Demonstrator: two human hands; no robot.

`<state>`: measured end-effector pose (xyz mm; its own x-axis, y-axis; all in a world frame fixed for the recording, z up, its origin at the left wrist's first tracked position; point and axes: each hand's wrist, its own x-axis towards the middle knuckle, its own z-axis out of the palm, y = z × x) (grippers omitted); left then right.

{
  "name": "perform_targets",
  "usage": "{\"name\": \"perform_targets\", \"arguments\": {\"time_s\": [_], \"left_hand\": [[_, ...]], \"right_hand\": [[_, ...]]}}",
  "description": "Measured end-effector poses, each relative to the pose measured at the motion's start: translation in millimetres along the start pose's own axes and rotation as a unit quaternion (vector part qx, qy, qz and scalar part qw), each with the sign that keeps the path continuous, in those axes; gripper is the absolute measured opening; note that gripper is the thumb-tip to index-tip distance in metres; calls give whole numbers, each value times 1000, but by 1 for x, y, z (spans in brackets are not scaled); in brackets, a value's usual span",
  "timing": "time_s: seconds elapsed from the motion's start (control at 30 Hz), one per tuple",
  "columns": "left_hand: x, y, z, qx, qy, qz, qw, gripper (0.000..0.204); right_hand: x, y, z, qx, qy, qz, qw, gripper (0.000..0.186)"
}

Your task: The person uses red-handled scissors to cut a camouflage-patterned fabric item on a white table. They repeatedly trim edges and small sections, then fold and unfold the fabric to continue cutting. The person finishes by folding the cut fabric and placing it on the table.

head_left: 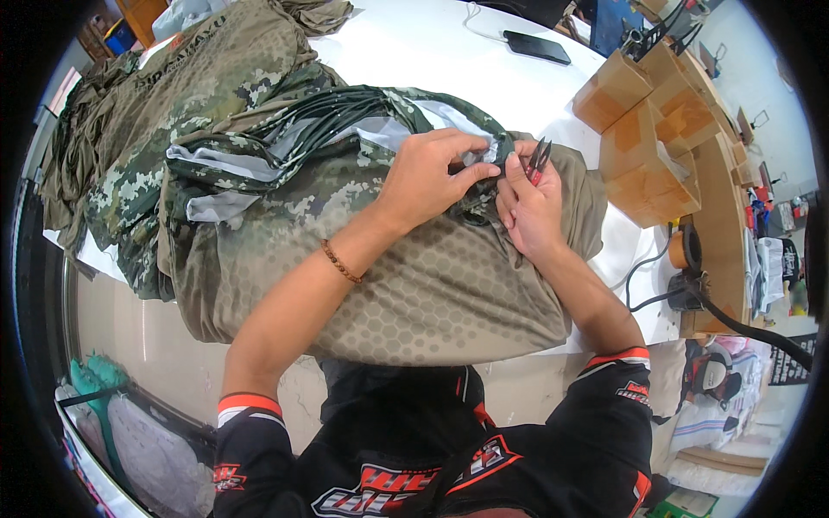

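Note:
A camouflage garment (406, 285) in brown and dark green, with a hexagon print, is heaped over the near side of the white table. My left hand (432, 177) pinches a dark green edge of it between thumb and fingers. Close beside it, my right hand (531, 207) is closed around small red-handled thread snips (537, 164), their dark blades pointing up and away. The thumb and forefinger of that hand also meet the fabric edge. White inner cloth (229, 164) shows along the bunched dark green strips to the left of my hands.
More camouflage garments (173, 104) lie piled at the left. A dark phone (536, 47) rests on the white table (406, 52) at the back, with a cable near it. Open cardboard boxes (643, 155) stand at the right, near a roll of brown tape (685, 248) and a black cable (751, 328).

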<state>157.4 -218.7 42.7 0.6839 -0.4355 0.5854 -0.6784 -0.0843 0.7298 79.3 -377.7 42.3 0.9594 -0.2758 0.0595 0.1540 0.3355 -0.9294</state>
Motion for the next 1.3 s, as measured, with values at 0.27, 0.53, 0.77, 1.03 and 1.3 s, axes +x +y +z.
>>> {"name": "perform_targets", "arguments": {"time_s": [0.27, 0.53, 0.77, 1.03, 1.3], "left_hand": [[-2, -1, -5, -70, 10, 11, 997, 11], [-8, -5, -7, -236, -18, -95, 967, 12], [-9, -16, -7, -330, -48, -118, 935, 14], [-8, -15, -11, -362, -36, -139, 921, 14], [-10, -20, -9, -350, -47, -115, 928, 16]], "right_hand": [[-1, 5, 0, -79, 0, -39, 996, 12], [-7, 0, 11, -68, 29, -70, 995, 16], [-11, -7, -5, -124, -116, -34, 985, 60], [-11, -13, 0, -136, -175, 56, 974, 46], [-6, -10, -4, -154, -171, 79, 970, 47]]}}
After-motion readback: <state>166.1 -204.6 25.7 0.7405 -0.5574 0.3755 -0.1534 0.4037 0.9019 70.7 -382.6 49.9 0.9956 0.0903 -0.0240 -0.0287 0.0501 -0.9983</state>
